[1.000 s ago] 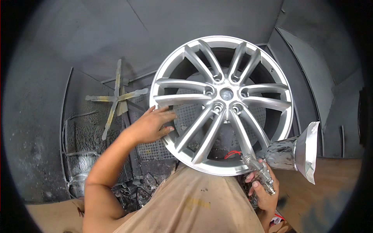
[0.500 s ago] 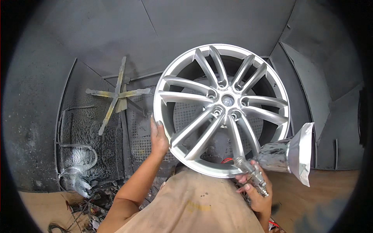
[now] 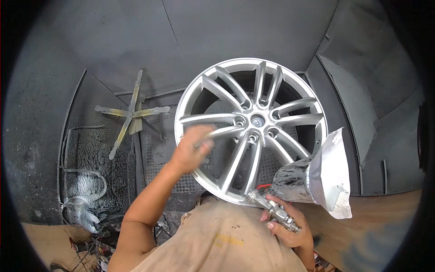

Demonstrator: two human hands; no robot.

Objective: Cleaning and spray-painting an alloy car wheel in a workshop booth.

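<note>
A silver multi-spoke alloy wheel (image 3: 257,120) stands face up before me, its rim reaching close to my apron. My left hand (image 3: 192,147) is over the left edge of the wheel, at the outer end of a spoke. It is blurred, with thumb and fingers apart; whether it touches the spoke is unclear. At the lower right, my right hand (image 3: 294,226) grips a metal spray gun (image 3: 274,209) near the rim. The gun carries a paint-smeared cup (image 3: 292,181) with a pale, shiny flared sheet (image 3: 334,177) around its end.
Left of the wheel stands a cross-shaped stand (image 3: 131,113) with paint-coated arms. A silver-coated bundle (image 3: 86,211) lies at the lower left. Dark booth walls (image 3: 226,31) enclose the area. Behind the cup shows a red hose (image 3: 263,186). Brown boards (image 3: 385,217) lie at right.
My left hand has moved from the outer rim inward over a spoke. The wheel's spokes have turned about the hub. The spray gun has shifted left, still in my right hand.
</note>
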